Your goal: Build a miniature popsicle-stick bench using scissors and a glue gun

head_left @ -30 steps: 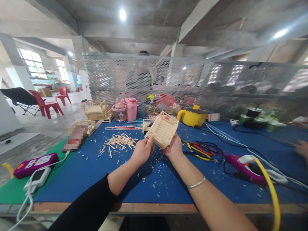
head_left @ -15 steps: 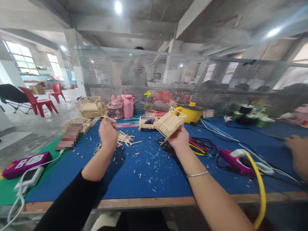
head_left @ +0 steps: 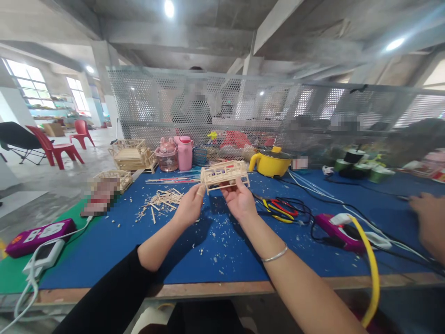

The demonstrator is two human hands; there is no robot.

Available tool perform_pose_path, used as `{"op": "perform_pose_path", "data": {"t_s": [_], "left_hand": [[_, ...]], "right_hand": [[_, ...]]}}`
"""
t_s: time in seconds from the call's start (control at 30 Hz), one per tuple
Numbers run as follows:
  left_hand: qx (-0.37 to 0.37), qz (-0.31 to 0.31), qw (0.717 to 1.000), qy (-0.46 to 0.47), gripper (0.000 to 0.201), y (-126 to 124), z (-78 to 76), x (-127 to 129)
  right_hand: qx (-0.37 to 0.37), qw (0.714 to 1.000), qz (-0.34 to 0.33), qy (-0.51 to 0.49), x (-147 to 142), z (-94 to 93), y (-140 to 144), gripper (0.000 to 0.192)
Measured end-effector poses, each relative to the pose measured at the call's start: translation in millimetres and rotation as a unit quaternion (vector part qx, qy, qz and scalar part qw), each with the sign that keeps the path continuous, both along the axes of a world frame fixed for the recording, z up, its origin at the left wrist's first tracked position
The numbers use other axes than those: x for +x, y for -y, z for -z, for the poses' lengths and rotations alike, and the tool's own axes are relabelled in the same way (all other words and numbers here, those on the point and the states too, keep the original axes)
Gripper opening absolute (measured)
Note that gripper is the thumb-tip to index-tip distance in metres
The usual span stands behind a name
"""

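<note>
A small model of pale wooden sticks (head_left: pixel 227 175), with a slatted face and railed sides, is held up over the blue table. My right hand (head_left: pixel 239 200) supports it from below and the right, fingers under it and thumb along its near side. At the model's left end, my left hand (head_left: pixel 189 205) is closed, thumb and fingertips pressed together against the corner. Whether a separate stick is between those fingertips cannot be made out. A pile of short loose sticks (head_left: pixel 166 199) lies to the left of my left hand.
More stick models (head_left: pixel 130 155) stand at the back left, near a pink bottle (head_left: pixel 185 155). A yellow pot (head_left: pixel 273 163) is behind on the right. Pliers with red and yellow handles (head_left: pixel 283 211), cables and a purple power strip (head_left: pixel 339 232) lie right. Another person's hand (head_left: pixel 426 218) is at the right edge.
My left hand has moved right, from beside the stick pile to the model's left end. My right hand has brought the model slightly left and turned it more level.
</note>
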State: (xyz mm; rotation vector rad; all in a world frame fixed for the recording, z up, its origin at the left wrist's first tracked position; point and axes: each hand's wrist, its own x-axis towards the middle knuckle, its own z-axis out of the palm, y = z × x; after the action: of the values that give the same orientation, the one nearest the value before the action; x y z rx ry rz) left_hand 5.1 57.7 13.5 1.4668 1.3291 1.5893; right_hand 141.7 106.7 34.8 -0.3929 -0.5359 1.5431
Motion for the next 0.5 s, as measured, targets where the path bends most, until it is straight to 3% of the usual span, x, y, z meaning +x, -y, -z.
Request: {"op": "perform_pose_path", "data": {"t_s": [0.1, 0.17, 0.3, 0.37, 0.43, 0.5], "left_hand": [[0.017, -0.042, 0.983, -0.18, 0.028, -1.7, 5.5, -2.7], [0.003, -0.083, 0.956, -0.281, 0.024, -2.9, 7.8, -7.0], [-0.035, -0.111, 0.901, -0.418, 0.033, -1.8, 7.1, -9.1], [-0.05, -0.123, 0.894, -0.428, 0.034, -1.3, 2.1, -14.5], [-0.04, -0.159, 0.906, -0.389, 0.028, -2.2, -6.5, -32.3], [0.027, -0.262, 0.924, -0.277, 0.019, -3.9, -17.1, -64.9]], "right_hand": [[0.026, 0.999, 0.005, 0.028, -5.7, 2.0, 5.1, 0.019], [0.041, 0.998, -0.004, 0.053, -9.2, 6.0, 6.9, 0.016], [0.077, 0.991, -0.01, 0.111, -11.3, 13.8, 6.0, 0.017], [0.086, 0.988, 0.002, 0.127, -8.4, 14.6, 3.1, 0.018], [0.087, 0.988, 0.025, 0.124, -3.2, 13.2, -1.0, 0.019], [0.087, 0.989, 0.052, 0.11, 2.5, 11.0, -5.5, 0.02]]}}
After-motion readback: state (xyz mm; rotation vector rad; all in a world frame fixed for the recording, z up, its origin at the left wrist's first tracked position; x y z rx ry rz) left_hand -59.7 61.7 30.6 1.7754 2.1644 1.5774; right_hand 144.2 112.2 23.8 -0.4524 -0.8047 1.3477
